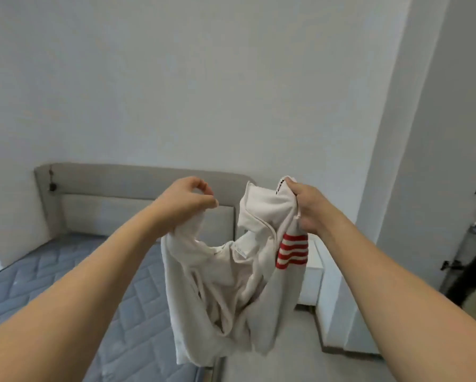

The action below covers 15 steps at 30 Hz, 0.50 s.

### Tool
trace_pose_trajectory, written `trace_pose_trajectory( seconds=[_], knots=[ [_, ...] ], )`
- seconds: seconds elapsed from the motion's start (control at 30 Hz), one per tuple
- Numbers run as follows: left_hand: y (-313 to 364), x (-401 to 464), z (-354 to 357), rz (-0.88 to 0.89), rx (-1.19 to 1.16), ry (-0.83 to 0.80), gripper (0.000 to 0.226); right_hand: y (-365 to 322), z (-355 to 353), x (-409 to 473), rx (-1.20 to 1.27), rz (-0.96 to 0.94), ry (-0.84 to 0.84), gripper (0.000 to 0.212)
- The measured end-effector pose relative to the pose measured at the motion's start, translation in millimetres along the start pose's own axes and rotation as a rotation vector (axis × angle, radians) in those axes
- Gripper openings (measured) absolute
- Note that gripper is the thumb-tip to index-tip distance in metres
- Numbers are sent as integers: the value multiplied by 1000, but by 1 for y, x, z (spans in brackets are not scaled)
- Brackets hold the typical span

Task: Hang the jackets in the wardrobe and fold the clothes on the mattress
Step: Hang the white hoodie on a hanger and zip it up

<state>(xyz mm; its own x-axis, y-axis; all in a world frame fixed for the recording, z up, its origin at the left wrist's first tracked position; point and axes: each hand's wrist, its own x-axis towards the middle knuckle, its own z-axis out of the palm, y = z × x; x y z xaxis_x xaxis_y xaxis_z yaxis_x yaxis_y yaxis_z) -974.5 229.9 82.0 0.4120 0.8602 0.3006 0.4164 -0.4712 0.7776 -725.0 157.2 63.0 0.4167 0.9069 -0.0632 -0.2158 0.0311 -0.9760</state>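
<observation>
Hands, left (185,201) and right (309,209), gripped a cream jacket (231,285) mid-frame, probably needing a hanger next.

Soft, even daylight fills the room. The wall (203,78) looks bright, with no hard shadows or glare. Edges bend at 3 and 9 o'clock. Everything looks a bit blurry.

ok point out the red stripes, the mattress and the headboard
red stripes (292,250): head view, middle of the striped band on the sleeve
mattress (65,271): head view, bare quilted top
headboard (137,176): head view, upper padded edge
</observation>
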Motion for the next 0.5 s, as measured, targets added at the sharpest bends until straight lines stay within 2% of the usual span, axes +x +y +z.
trace_pose_trajectory(
  seconds=[0.07, 0.13, 0.23, 0.37, 0.43, 0.5],
  knots=[
    [6, 27, 26, 8, 49, -16, 10, -26, -33, 2, -105, -51, -46, 20],
    [12, 53, 56, 25, 80, -77, 16, -48, -61, 8, -360, -145, -51, 22],
    [22, 90, 115, 116, 172, -250, 46, -70, -98, 19, -590, -247, -26, 23],
    [35, 140, 211, 213, 125, -460, 85, -95, -153, 33, -524, -249, 63, 14],
    [45, 164, 261, 247, 20, -549, 97, -105, -182, 42, -506, -254, 144, 14],
    [59, 185, 312, 322, -127, -646, 100, -113, -211, 51, -498, -268, 232, 15]
  ],
)
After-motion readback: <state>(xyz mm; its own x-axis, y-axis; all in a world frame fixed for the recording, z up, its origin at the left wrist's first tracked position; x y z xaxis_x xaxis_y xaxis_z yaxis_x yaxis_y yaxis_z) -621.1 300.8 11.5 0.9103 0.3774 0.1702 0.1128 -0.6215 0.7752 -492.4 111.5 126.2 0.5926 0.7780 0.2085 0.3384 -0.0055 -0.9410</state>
